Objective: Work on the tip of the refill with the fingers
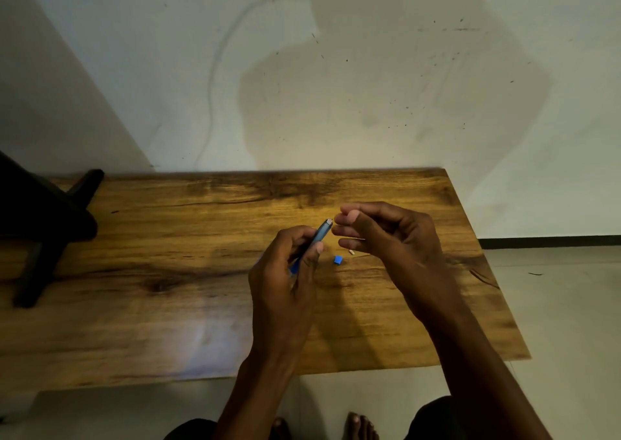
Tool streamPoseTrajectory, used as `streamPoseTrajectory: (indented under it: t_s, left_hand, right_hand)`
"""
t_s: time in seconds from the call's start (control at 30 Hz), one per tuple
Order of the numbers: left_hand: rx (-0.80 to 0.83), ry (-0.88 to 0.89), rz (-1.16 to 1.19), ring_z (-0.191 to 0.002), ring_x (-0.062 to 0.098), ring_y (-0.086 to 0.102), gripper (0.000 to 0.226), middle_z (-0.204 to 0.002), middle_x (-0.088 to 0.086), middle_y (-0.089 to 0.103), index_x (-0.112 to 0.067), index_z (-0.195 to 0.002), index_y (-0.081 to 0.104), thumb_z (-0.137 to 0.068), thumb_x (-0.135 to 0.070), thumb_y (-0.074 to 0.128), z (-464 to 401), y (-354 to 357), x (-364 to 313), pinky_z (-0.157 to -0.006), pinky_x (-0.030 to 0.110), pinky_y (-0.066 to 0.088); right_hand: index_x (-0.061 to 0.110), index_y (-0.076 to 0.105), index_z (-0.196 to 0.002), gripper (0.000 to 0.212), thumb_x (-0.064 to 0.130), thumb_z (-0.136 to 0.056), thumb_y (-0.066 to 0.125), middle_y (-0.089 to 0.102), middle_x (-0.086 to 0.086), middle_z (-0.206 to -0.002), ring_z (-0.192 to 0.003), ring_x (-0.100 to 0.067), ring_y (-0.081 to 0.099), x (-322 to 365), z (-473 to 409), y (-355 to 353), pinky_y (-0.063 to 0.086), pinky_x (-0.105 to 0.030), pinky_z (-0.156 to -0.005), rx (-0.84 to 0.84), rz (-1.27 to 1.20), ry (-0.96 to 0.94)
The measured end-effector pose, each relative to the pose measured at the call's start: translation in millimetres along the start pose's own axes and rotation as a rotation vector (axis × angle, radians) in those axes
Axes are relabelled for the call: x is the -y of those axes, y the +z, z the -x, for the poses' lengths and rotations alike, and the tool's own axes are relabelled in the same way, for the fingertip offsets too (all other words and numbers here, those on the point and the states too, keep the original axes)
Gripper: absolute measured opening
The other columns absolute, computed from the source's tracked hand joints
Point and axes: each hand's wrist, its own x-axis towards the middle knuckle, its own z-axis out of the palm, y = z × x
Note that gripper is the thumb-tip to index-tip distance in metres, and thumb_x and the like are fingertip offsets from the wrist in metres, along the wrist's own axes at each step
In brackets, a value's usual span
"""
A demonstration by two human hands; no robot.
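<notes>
**Over the wood table: pen held tip-up, small part at its end**

Nearest, bare feet [359, 426] at the bottom edge, partly cut off. Left hand [285, 271] grips the blue pen [319, 236] w/ fingers curled round the barrel, open end tilted toward the right hand [386, 234], prob. for access. Right fingertips are pinched at that end; what they pinch is too small to tell. Beyond, on the table [168, 238], a blue cap [338, 260] and a pale bit [351, 252] lie close by. Far left, a dark stand [43, 224], cropped.

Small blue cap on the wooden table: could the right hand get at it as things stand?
Probably yes. The small blue cap lies bare on the wooden table just below the right hand, nothing covering it, though that hand's fingertips are curled together at the blue pen's tip.
</notes>
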Motion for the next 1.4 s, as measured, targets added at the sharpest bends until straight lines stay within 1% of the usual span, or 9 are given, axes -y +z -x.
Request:
streamPoseTrajectory:
  t_s: [0.17, 0.27, 0.37, 0.43, 0.67, 0.97, 1.17, 1.3, 1.4]
  left_hand:
    - [-0.010, -0.029, 0.020, -0.099, 0.005, 0.071, 0.018, -0.104, -0.004, 0.074, -0.008, -0.112, 0.069, -0.094, -0.007, 0.067, 0, 0, -1, -0.082, 0.012, 0.053]
    - [-0.023, -0.061, 0.045, -0.099, 0.004, 0.071, 0.018, -0.104, -0.005, 0.074, -0.008, -0.111, 0.069, -0.093, -0.008, 0.068, 0, 0, 0, -0.082, 0.012, 0.053]
    - [-0.043, -0.094, 0.069, -0.099, 0.004, 0.072, 0.019, -0.103, -0.005, 0.075, -0.009, -0.111, 0.069, -0.092, -0.009, 0.070, 0, 0, 2, -0.081, 0.012, 0.053]
    - [-0.046, -0.105, 0.070, -0.099, 0.006, 0.072, 0.020, -0.103, -0.004, 0.075, -0.010, -0.111, 0.069, -0.091, -0.010, 0.070, 1, 0, 3, -0.081, 0.013, 0.054]
    - [-0.042, -0.115, 0.055, -0.100, 0.006, 0.073, 0.026, -0.104, -0.003, 0.077, -0.013, -0.117, 0.068, -0.091, -0.012, 0.070, 2, 1, 3, -0.082, 0.018, 0.058]
    - [-0.027, -0.106, 0.040, -0.098, 0.007, 0.074, 0.033, -0.105, -0.002, 0.078, -0.015, -0.123, 0.069, -0.090, -0.017, 0.072, 5, -1, -1, -0.081, 0.024, 0.061]
    - [-0.023, -0.097, 0.078, -0.092, 0.012, 0.077, 0.031, -0.100, 0.000, 0.078, -0.015, -0.118, 0.071, -0.087, -0.014, 0.075, 5, -2, -1, -0.076, 0.027, 0.062]
    - [-0.021, -0.086, 0.082, -0.092, 0.009, 0.076, 0.031, -0.101, 0.000, 0.077, -0.019, -0.116, 0.071, -0.086, -0.012, 0.077, 5, 0, -1, -0.074, 0.020, 0.060]
    - [-0.018, -0.096, 0.081, -0.093, 0.010, 0.075, 0.031, -0.102, 0.001, 0.076, -0.019, -0.116, 0.073, -0.086, -0.014, 0.077, 6, 1, 1, -0.074, 0.022, 0.060]
  right_hand:
    - [0.004, 0.074, -0.107, 0.019, 0.012, -0.100, 0.058, 0.078, -0.014, -0.096, -0.089, -0.024, 0.077, -17, -5, -15, 0.063, -0.032, -0.077, -0.128, 0.025, 0.077]
    - [0.012, 0.077, -0.101, 0.015, 0.015, -0.098, 0.062, 0.079, -0.006, -0.091, -0.084, -0.018, 0.076, -43, -9, -25, 0.063, -0.030, -0.078, -0.205, 0.275, 0.109]
    - [0.019, 0.077, -0.103, 0.013, 0.015, -0.094, 0.068, 0.077, 0.003, -0.096, -0.078, 0.006, 0.065, -67, -10, -27, 0.051, -0.005, -0.072, -0.158, 0.650, 0.095]
    - [0.015, 0.077, -0.107, 0.018, 0.014, -0.090, 0.072, 0.076, 0.000, -0.097, -0.077, 0.009, 0.060, -75, -10, -24, 0.045, 0.000, -0.068, -0.137, 0.736, 0.061]
    - [0.015, 0.078, -0.096, 0.009, 0.015, -0.090, 0.072, 0.071, -0.006, -0.088, -0.076, -0.017, 0.065, -76, -10, -7, 0.057, -0.035, -0.069, -0.086, 0.957, -0.091]
    - [0.008, 0.073, -0.083, 0.008, 0.009, -0.087, 0.066, 0.073, -0.009, -0.081, -0.076, -0.024, 0.067, -63, -7, 0, 0.057, -0.040, -0.069, -0.060, 1.100, 0.093]
    - [0.015, 0.079, -0.095, 0.010, 0.016, -0.086, 0.075, 0.078, 0.001, -0.085, -0.073, -0.007, 0.070, -35, -3, -17, 0.059, -0.030, -0.071, -0.131, 0.742, 0.219]
    - [0.007, 0.078, -0.096, 0.011, 0.013, -0.091, 0.070, 0.077, -0.015, -0.092, -0.085, -0.022, 0.076, -2, -2, -19, 0.063, -0.031, -0.077, -0.048, 0.162, 0.234]
    - [0.006, 0.077, -0.100, 0.015, 0.011, -0.089, 0.069, 0.076, -0.016, -0.088, -0.082, -0.019, 0.075, 13, 2, -8, 0.061, -0.027, -0.074, -0.036, -0.021, 0.153]
